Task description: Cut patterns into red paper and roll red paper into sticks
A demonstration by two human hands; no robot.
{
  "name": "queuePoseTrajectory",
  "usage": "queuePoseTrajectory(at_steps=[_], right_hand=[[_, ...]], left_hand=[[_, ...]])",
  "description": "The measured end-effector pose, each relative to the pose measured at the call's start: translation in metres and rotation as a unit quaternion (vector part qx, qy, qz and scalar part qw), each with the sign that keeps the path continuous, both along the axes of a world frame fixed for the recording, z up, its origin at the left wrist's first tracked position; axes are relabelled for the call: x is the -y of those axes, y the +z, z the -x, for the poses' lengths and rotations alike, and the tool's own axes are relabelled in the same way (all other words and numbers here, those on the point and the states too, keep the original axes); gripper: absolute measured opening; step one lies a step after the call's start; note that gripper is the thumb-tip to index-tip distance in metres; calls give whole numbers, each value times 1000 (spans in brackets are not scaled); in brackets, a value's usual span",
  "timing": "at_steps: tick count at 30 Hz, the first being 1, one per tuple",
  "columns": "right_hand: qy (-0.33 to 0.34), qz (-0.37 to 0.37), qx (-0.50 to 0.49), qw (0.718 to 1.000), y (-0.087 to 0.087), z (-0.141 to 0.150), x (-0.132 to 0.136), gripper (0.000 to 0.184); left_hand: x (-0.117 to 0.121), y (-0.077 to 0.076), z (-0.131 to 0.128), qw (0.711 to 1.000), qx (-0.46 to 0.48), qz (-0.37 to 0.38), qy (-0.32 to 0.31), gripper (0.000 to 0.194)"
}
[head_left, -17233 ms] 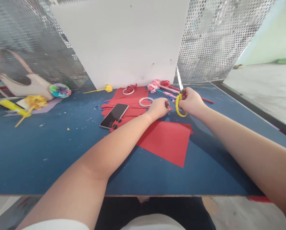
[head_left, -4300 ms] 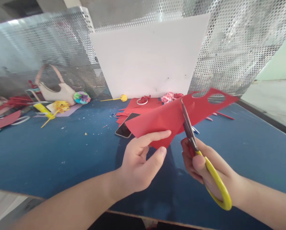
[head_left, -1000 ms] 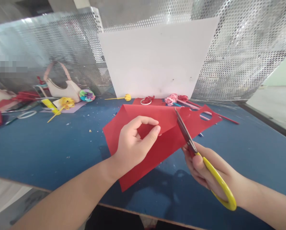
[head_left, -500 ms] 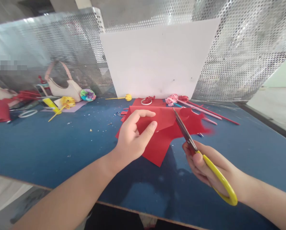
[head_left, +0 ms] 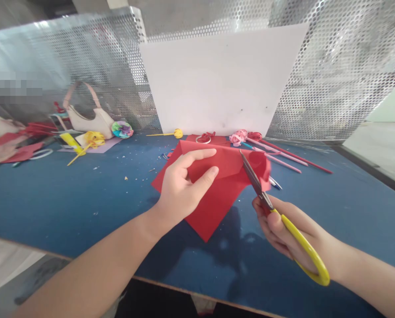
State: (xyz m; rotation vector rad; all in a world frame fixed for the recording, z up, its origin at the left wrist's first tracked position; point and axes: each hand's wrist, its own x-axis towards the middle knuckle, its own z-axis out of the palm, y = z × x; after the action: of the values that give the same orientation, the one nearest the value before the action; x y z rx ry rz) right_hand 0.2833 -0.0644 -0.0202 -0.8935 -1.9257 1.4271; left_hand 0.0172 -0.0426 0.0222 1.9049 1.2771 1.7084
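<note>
A folded sheet of red paper (head_left: 210, 198) hangs above the blue table, one corner pointing down toward me. My left hand (head_left: 179, 187) is at its left part, thumb and index finger curved over the front with a gap between their tips. The other fingers are mostly hidden, apparently gripping the sheet from behind. In my right hand (head_left: 290, 225) is a pair of scissors (head_left: 301, 243) with yellow handles. The blades look nearly closed, and their tips lie at the sheet's upper edge. Right of the blades, a curled part of the paper bends downward.
Pink and red sticks (head_left: 283, 152) with pink paper balls (head_left: 238, 138) lie behind the paper, near a white board (head_left: 223, 84). A white ring (head_left: 203, 139) and a pen (head_left: 276, 182) are close by. Left stand a white handbag (head_left: 91, 121) and yellow paper flower (head_left: 93, 139). Another person's hand (head_left: 1, 150) shows far left.
The red paper has turned, its lower corner shifting left and toward me. Its right end has drawn in and curled. Both my hands stay almost in place. At far left, another person's hand has appeared.
</note>
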Motion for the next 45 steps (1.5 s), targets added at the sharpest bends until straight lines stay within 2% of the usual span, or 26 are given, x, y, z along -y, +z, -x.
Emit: queuePoseTrajectory(at_steps=[9, 17, 23, 31, 45], right_hand=[[12, 16, -9, 1000, -2, -3, -1, 46], [-7, 43, 0, 999, -5, -4, 0, 52], [-9, 32, 17, 999, -2, -5, -2, 52], [12, 39, 33, 999, 6, -6, -7, 57], [23, 41, 37, 998, 7, -10, -6, 52]], left_hand=[[1, 1, -1, 1000, 8, 0, -11, 33], [-2, -2, 0, 999, 26, -3, -26, 33], [-3, -1, 2, 999, 27, 10, -37, 37], [-4, 4, 3, 999, 15, -7, -30, 37], [-8, 7, 10, 999, -18, 1, -29, 37]])
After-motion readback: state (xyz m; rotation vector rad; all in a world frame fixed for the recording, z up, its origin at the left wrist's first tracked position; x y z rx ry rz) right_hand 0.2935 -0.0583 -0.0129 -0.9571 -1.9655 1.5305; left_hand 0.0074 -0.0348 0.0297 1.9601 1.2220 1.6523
